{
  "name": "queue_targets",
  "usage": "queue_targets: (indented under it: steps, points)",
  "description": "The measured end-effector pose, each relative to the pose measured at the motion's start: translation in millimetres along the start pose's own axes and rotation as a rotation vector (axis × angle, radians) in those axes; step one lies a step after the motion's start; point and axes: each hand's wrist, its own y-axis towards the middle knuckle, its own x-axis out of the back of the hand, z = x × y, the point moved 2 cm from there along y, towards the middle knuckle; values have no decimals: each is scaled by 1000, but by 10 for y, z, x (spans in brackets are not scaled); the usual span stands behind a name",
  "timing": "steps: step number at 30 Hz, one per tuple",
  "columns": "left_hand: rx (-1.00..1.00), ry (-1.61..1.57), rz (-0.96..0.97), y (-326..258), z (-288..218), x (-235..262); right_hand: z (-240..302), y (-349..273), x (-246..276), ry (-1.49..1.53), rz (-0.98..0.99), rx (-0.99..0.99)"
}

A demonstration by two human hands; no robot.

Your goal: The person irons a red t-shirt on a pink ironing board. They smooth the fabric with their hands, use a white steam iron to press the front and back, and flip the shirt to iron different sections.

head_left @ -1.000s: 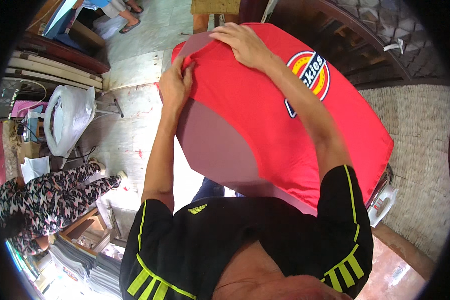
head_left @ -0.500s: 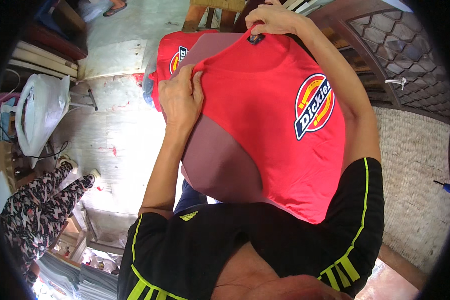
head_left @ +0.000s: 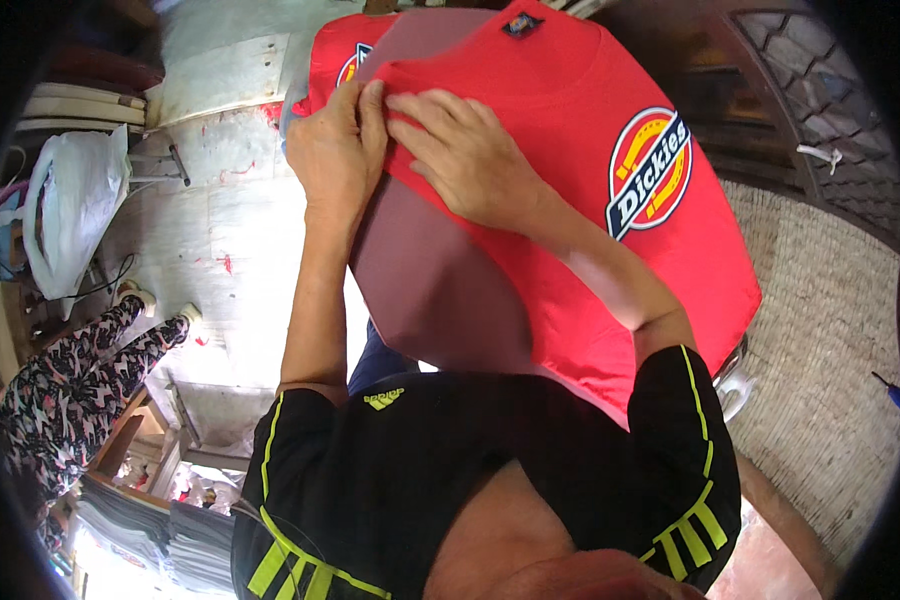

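A red T-shirt (head_left: 580, 120) with a round printed badge (head_left: 652, 165) in red, yellow and dark blue lies spread over a mauve cloth-covered board (head_left: 430, 270). Its dark neck label (head_left: 522, 24) shows at the far edge. My left hand (head_left: 335, 150) pinches the shirt's edge at the left side of the board. Beside it, my right hand (head_left: 460, 155) rests on the red cloth, fingers stretched out toward the left fingertips, with nothing gripped.
Another red garment (head_left: 322, 65) with a similar badge is beyond the board's left edge. A white plastic bag (head_left: 75, 205) hangs at the left. Below it are a person's patterned trousers (head_left: 90, 370). A metal lattice gate (head_left: 820, 90) stands at the far right.
My right hand has let go of the far neckline and come back left, close to my left hand. The shirt now lies flatter and further across the board's right side.
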Motion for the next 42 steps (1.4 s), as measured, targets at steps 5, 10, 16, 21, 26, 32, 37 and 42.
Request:
queue_targets:
  steps: [5, 10, 16, 21, 26, 32, 37, 42]
  points:
    - [-175, 9, -54, -275, -21, -15, -43, -104, -75, -90, 32, -53]
    - [-413, 109, -66, -361, -101, -142, -418, -397, -340, 10, 33, 107]
    - [-554, 187, -62, -298, 110, -213, -198, -1372, 259, 95, 81, -91]
    - [-589, -85, -18, -697, -652, -113, 342, -2249, 634, -22, 175, -328]
    - [-629, -226, 495, -1842, -1499, -179, 881, -2603, 542, -264, 88, -599]
    - [-770, 256, 624, -2109, -1617, 44, 1270, -3172, 763, -16, 38, -672]
    - [-617, 401, 830, -1728, -2073, -114, 819, -3806, 1218, -348, -85, -925]
    - [-925, 209, 529, -1779, -2429, -1216, 131, -3826, 1367, -437, -78, -977]
